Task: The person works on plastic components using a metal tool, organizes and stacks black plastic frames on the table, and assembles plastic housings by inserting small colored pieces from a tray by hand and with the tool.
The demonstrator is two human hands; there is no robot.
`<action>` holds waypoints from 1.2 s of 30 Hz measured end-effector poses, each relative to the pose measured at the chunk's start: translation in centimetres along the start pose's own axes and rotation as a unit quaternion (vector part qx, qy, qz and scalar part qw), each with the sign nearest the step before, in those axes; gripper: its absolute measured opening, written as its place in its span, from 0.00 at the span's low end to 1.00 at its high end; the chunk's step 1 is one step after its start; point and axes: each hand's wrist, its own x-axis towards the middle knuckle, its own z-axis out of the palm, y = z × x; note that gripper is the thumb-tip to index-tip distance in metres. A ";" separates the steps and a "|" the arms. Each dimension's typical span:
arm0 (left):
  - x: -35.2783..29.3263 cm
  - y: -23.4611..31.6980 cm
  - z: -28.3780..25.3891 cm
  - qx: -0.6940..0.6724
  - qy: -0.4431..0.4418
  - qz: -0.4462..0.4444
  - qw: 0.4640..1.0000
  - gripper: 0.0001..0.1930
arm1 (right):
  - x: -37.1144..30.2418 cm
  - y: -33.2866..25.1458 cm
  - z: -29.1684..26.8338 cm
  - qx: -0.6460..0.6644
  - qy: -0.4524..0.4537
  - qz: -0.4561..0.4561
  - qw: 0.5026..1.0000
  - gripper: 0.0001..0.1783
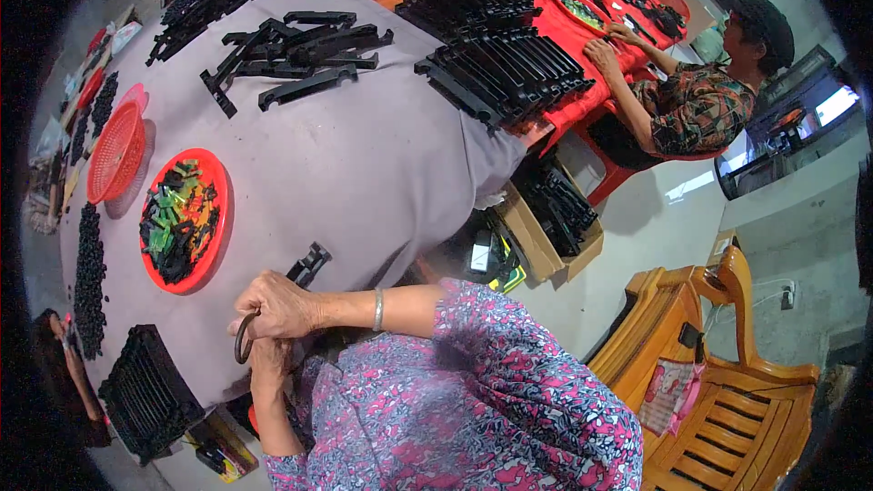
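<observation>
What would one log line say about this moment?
right hand: grips long black plastic part | left hand: underneath, by dark ring | nearby: red plate of small pieces, grey tablecloth

Table (pixel 364 155), covered with a grey cloth. Near edge: right hand (pixel 282 305), fist closed over a long black plastic part (pixel 307 266) whose forked end sticks out toward the table middle; a dark curved piece (pixel 242 342) hangs below the fist. Left hand (pixel 268 359) just beneath, touching the right; its grip cannot be made out. Beside them: red plate (pixel 218 218) with small black and green pieces; red basket (pixel 116 153) on its side; black ribbed tray (pixel 145 391) at the corner. Far side: loose black bars (pixel 300 55) and stacked black bars (pixel 505 68). Another person (pixel 700 100) sits at the red-covered end. Wooden chair (pixel 727 373) on the floor.
</observation>
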 end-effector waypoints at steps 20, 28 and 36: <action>-0.2 -2.4 1.1 0.011 0.014 0.016 1.000 0.15 | 0.1 -0.4 0.2 -0.006 0.017 -0.020 1.000 0.34; 0.3 -2.0 1.6 -0.005 0.044 0.064 0.997 0.14 | 0.0 0.0 0.2 0.001 0.016 -0.023 1.000 0.33; 0.0 -2.4 2.5 -0.155 0.034 -0.033 0.987 0.13 | -0.1 -0.4 -0.3 -0.025 0.014 -0.031 0.999 0.31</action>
